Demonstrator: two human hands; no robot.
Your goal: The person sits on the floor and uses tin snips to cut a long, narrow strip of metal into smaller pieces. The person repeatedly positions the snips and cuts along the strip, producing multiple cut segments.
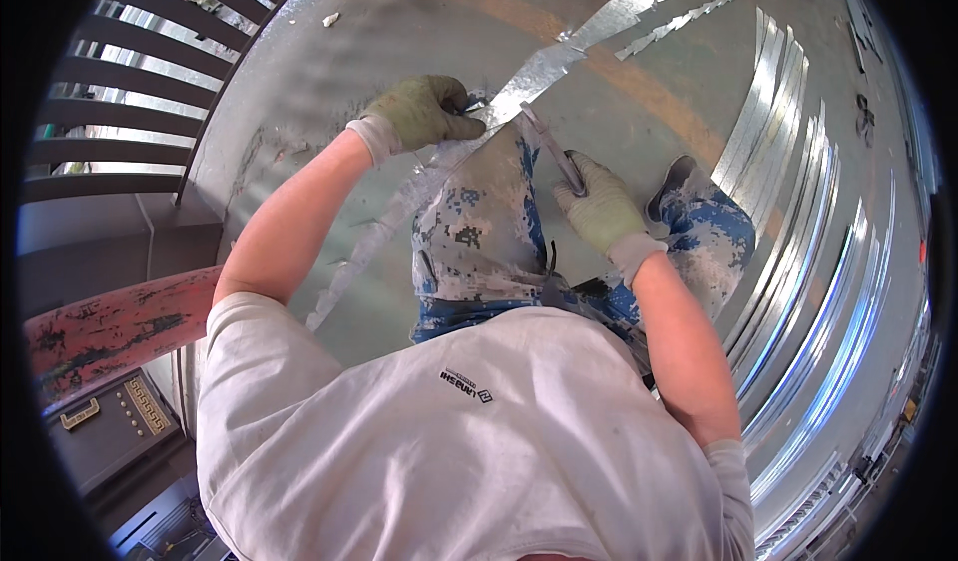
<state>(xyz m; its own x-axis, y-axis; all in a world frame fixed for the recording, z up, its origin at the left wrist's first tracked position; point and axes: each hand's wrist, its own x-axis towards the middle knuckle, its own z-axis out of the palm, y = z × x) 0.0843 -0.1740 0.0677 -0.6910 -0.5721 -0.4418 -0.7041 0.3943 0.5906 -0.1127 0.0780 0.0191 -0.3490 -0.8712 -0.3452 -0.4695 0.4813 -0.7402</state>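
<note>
Gripping a metal strip [544, 72] at 12 o'clock, the left hand [427, 112]; the right hand [599, 207] clasps snips [551, 147].

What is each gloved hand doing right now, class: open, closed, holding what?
Left hand: closed on the long shiny notched sheet-metal strip.
Right hand: closed around the slim grey metal hand tool, tip at the strip.

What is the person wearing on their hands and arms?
Both the left hand and the right hand wear knitted work gloves, yellowish-green and grubby, with pale ribbed cuffs at the wrists. The forearms are bare. A white T-shirt with short sleeves covers the upper arms.
</note>
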